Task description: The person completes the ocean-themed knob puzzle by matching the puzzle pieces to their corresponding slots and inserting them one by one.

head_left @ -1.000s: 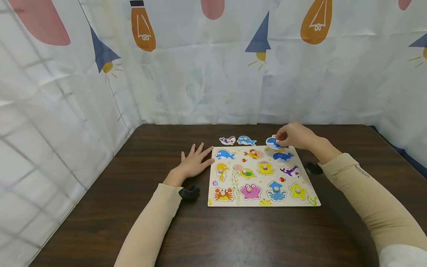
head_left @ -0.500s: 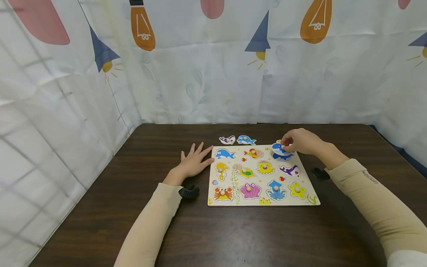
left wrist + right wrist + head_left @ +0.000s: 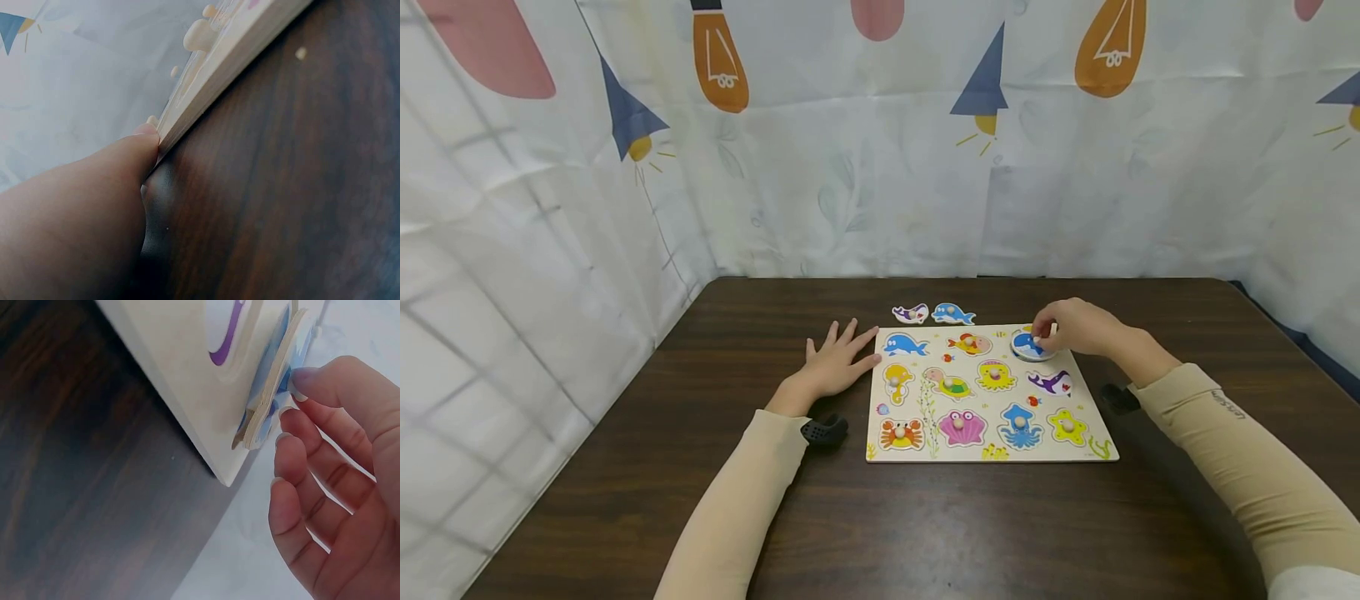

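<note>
Fingers of right hand [image 3: 1070,327] hide the whale piece's [image 3: 1027,345] knob they pinch; left hand [image 3: 833,364] spread flat.

Pale smooth wood puzzle board [image 3: 985,454] with glossy painted pieces, on dark, faintly glossy wood-grain table [image 3: 925,533]

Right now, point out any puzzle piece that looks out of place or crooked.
The blue whale piece pinched by the right hand sits tilted, one edge raised off the puzzle board, not flat in its slot. Two fish pieces lie on the table beyond the board, with two painted slots showing bare.
</note>
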`<move>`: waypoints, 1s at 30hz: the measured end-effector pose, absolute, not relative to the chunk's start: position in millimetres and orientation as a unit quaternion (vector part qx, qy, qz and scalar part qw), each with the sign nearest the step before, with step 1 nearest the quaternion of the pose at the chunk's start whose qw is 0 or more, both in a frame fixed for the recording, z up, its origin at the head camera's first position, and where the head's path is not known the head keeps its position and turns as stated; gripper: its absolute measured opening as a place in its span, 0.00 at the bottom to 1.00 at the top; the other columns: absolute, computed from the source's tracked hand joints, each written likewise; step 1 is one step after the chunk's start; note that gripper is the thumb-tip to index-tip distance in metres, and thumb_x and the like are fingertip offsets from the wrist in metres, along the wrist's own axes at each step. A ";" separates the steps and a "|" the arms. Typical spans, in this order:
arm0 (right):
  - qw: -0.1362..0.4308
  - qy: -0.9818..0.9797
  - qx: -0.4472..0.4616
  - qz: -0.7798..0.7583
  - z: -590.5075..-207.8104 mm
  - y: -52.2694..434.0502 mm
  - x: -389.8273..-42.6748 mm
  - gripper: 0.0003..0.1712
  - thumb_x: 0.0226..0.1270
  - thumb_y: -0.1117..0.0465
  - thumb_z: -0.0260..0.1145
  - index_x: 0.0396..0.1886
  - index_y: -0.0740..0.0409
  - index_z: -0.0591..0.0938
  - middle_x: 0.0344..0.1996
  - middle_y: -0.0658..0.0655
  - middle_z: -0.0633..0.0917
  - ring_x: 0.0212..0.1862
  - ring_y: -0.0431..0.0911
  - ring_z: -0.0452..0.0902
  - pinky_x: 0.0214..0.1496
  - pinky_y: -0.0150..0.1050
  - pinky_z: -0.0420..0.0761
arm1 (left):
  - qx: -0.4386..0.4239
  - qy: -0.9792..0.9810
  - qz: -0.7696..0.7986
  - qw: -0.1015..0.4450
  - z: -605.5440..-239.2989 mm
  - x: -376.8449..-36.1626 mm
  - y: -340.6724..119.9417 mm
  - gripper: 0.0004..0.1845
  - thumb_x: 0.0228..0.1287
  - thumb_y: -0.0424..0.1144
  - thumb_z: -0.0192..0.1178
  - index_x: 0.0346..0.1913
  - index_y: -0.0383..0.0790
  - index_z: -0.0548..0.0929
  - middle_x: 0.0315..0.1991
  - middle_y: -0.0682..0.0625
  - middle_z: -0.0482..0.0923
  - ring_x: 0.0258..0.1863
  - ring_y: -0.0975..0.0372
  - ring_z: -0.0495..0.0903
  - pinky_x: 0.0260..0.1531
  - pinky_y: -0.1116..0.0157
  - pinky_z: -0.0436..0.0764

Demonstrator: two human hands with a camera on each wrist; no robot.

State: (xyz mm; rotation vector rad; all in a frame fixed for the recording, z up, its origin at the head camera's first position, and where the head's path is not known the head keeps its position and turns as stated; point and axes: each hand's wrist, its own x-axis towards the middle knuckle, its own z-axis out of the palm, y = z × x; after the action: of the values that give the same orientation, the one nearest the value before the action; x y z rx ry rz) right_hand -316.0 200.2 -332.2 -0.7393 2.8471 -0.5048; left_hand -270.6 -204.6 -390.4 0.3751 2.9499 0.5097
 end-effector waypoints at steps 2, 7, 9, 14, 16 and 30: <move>0.083 0.951 -0.246 -0.169 -332.5 198.9 -315.6 0.07 0.68 0.61 0.71 0.41 0.59 0.87 0.35 0.54 0.83 0.39 0.50 0.75 0.39 0.45 0.78 | 0.124 0.976 0.168 0.062 -390.3 -270.4 -204.4 0.37 0.79 0.62 0.45 0.84 0.56 0.53 0.83 0.41 0.39 0.80 0.41 0.32 0.68 0.28 0.32; 0.087 0.951 -0.244 -0.169 -333.3 197.4 -315.5 0.06 0.68 0.61 0.71 0.41 0.59 0.87 0.35 0.54 0.83 0.39 0.51 0.75 0.39 0.45 0.79 | 0.126 0.976 0.167 0.062 -390.6 -271.4 -204.5 0.37 0.80 0.62 0.44 0.84 0.56 0.52 0.83 0.41 0.39 0.80 0.40 0.33 0.67 0.27 0.33; 0.089 0.951 -0.243 -0.170 -334.1 197.2 -316.2 0.06 0.68 0.62 0.71 0.41 0.59 0.87 0.35 0.54 0.83 0.39 0.51 0.75 0.40 0.45 0.78 | 0.126 0.976 0.167 0.063 -390.7 -271.7 -204.6 0.37 0.80 0.62 0.44 0.84 0.56 0.52 0.83 0.41 0.39 0.80 0.40 0.33 0.67 0.27 0.33; 0.092 0.949 -0.249 -0.170 -335.6 196.7 -317.6 0.06 0.68 0.62 0.72 0.41 0.59 0.87 0.36 0.54 0.83 0.40 0.51 0.75 0.41 0.46 0.79 | 0.123 0.976 0.168 0.066 -392.1 -272.7 -205.0 0.37 0.79 0.63 0.44 0.84 0.57 0.52 0.83 0.42 0.39 0.80 0.41 0.32 0.68 0.28 0.32; 0.093 0.948 -0.252 -0.169 -336.2 197.0 -317.8 0.07 0.68 0.62 0.72 0.42 0.60 0.87 0.36 0.54 0.83 0.40 0.51 0.75 0.41 0.45 0.79 | 0.122 0.976 0.168 0.066 -392.6 -273.1 -204.7 0.37 0.79 0.63 0.44 0.84 0.57 0.52 0.83 0.42 0.39 0.80 0.41 0.32 0.68 0.28 0.32; 0.102 0.949 -0.251 -0.162 -337.3 196.2 -320.9 0.06 0.68 0.62 0.72 0.42 0.58 0.88 0.37 0.54 0.83 0.41 0.51 0.75 0.43 0.46 0.80 | 0.127 0.975 0.171 0.067 -388.8 -269.4 -204.7 0.36 0.80 0.61 0.45 0.84 0.55 0.52 0.83 0.41 0.39 0.80 0.40 0.33 0.67 0.27 0.32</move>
State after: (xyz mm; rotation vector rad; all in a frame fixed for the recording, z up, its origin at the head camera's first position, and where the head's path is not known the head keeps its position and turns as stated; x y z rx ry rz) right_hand -320.9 196.2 -337.3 -0.7412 2.8026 -0.4780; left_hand -269.4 -204.7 -388.8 0.3820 2.9386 0.5140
